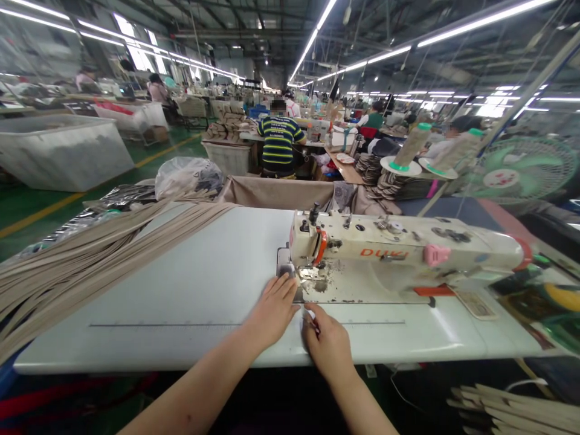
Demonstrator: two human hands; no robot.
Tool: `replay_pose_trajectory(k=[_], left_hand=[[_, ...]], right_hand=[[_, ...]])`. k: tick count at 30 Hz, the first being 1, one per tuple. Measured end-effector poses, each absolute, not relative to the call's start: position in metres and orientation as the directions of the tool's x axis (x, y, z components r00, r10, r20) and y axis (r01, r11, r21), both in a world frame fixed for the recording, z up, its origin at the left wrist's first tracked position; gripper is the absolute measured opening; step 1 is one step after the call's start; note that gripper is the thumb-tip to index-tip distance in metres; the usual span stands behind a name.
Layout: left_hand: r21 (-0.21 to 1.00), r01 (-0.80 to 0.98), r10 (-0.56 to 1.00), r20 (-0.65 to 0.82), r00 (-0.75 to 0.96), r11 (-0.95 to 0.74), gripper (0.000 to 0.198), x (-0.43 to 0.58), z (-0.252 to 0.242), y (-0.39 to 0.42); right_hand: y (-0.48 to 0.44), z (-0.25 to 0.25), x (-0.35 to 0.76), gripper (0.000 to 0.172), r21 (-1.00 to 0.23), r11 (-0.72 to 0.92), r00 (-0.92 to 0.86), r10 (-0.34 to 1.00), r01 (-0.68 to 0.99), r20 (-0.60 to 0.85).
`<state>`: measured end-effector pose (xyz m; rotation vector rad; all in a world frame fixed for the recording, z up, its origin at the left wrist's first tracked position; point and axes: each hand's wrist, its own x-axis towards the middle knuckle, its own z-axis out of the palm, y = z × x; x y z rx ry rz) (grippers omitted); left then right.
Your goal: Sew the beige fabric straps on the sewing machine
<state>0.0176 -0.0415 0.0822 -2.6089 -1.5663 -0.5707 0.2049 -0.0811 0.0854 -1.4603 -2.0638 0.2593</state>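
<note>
My left hand lies flat with its fingers stretched out, the tips at the needle end of an industrial sewing machine. Beside those fingers shows a small greyish-brown patch, perhaps cloth; most of it is covered. My right hand is closed just to the right, near the front edge of the white sewing table. Between its thumb and forefinger something small with a pale and a red part peeks out, too little to name. Long beige fabric strips spread over the table's left side.
Behind the table stands a cloth-lined bin, with a plastic bag to its left. Thread cones and a green fan are at the right. Ahead, a person in a striped shirt sits. More strips lie lower right.
</note>
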Motion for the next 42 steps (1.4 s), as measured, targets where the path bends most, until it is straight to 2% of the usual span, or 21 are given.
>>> replay_pose_trajectory(k=[17, 25, 33, 42], left_hand=[[0.223, 0.876, 0.895, 0.237, 0.377, -0.428, 0.051, 0.018, 0.095, -0.021], [0.434, 0.756, 0.871, 0.291, 0.396, -0.490, 0.026, -0.002, 0.091, 0.018], [0.440, 0.715, 0.840, 0.293, 0.457, -0.543, 0.025, -0.005, 0.082, 0.080], [0.412, 0.694, 0.806, 0.255, 0.535, -0.591, 0.038, -0.004, 0.087, 0.090]], right_hand=[[-0.082, 0.083, 0.205, 0.037, -0.458, 0.407, -0.244, 0.895, 0.790, 0.373], [-0.081, 0.084, 0.203, 0.030, -0.474, 0.423, -0.226, 0.880, 0.772, 0.417], [-0.083, 0.082, 0.202, 0.028, -0.447, 0.419, -0.219, 0.875, 0.790, 0.432], [-0.085, 0.082, 0.202, 0.030, -0.449, 0.432, -0.230, 0.870, 0.782, 0.436]])
